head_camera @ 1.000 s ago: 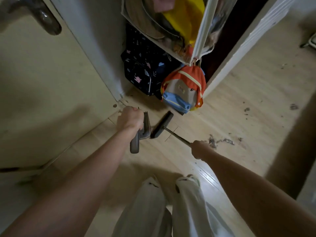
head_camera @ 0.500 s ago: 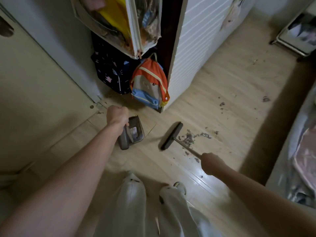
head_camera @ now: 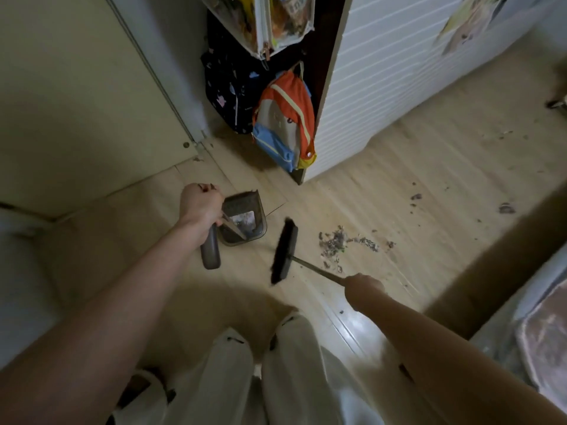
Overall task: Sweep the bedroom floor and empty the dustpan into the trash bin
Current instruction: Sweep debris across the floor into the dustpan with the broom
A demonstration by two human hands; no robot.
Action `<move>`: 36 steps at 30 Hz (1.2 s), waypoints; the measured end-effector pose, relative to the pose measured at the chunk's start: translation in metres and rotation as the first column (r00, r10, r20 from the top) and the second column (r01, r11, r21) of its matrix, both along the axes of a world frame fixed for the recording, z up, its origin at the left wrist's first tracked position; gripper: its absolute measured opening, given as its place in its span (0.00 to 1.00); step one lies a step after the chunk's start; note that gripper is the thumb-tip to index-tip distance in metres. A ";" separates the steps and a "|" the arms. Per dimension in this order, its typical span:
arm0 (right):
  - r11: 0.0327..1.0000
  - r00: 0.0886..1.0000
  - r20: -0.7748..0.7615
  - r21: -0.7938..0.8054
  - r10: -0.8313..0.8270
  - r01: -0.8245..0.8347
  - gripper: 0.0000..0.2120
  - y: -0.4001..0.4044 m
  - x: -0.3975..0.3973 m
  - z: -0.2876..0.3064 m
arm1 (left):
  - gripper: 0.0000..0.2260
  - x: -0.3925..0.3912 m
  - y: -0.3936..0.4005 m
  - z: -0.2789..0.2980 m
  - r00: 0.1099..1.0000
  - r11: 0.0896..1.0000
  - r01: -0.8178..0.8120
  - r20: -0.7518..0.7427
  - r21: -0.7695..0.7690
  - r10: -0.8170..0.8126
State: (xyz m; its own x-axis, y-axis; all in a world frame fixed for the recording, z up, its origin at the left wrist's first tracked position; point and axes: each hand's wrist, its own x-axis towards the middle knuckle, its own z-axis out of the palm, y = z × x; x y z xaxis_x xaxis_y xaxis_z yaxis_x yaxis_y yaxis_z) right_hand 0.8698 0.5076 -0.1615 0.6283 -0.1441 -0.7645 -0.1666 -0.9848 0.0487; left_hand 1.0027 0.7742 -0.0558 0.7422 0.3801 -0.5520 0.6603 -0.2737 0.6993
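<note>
A grey long-handled dustpan point(head_camera: 245, 219) stands on the wooden floor with some dust inside. My left hand point(head_camera: 199, 205) grips its handle from above. A dark broom head point(head_camera: 285, 251) rests on the floor just right of the dustpan, on a thin metal handle that my right hand point(head_camera: 363, 286) grips. A pile of grey dust and debris point(head_camera: 337, 242) lies on the floor right of the broom head, with smaller bits point(head_camera: 506, 208) scattered farther right. No trash bin is in view.
An orange, grey and blue backpack point(head_camera: 285, 121) and a dark patterned bag point(head_camera: 228, 87) hang beside a white cabinet point(head_camera: 383, 78). A pale door point(head_camera: 76, 102) stands at the left. A bed edge point(head_camera: 537, 326) lies at the lower right. My white-trousered legs point(head_camera: 260, 378) are below.
The view has swung right and down. The broom head has shifted right, away from the dustpan, toward the dust pile. The dustpan's open mouth now shows; my left hand still grips its handle.
</note>
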 end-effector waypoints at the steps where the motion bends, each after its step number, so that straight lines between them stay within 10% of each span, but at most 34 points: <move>1: 0.999 1.000 0.020 -0.027 -0.018 0.019 0.17 -0.007 -0.001 0.005 | 0.12 -0.005 0.003 0.000 1.000 1.000 -0.017 0.000 0.003 0.017; 10: 0.963 0.974 0.069 -0.181 0.215 -0.199 0.13 0.002 -0.042 0.048 | 0.12 -0.080 0.052 0.001 0.982 0.983 -0.184 0.045 -0.020 0.185; 17: 0.993 0.982 -0.148 -0.020 -0.116 0.114 0.14 0.031 -0.100 0.072 | 0.09 -0.189 0.115 0.015 0.953 0.959 -0.263 0.128 -0.107 0.275; 22: 0.959 0.959 -0.013 -0.038 0.281 -0.282 0.13 0.080 -0.161 0.068 | 0.12 -0.262 0.138 0.018 0.953 0.964 -0.249 0.155 -0.095 0.261; 29: 0.938 0.898 -0.412 0.222 -0.157 0.266 0.09 0.169 -0.201 0.036 | 0.15 -0.323 0.166 0.005 0.931 0.944 -0.323 0.155 -0.065 0.329; 36: 0.859 0.854 -0.095 0.081 0.511 -0.505 0.11 0.228 -0.229 0.008 | 0.14 -0.350 0.160 -0.017 0.935 0.940 -0.332 0.104 -0.076 0.339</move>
State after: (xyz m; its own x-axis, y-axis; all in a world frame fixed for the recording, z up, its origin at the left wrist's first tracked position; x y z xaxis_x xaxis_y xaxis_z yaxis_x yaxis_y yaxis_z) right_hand 0.6411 0.7360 -0.1537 0.5153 0.2135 -0.8300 0.3614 -0.9323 -0.0154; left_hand 0.6531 0.9344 -0.0731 0.6357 0.5888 -0.4992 0.6221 -0.0078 0.7829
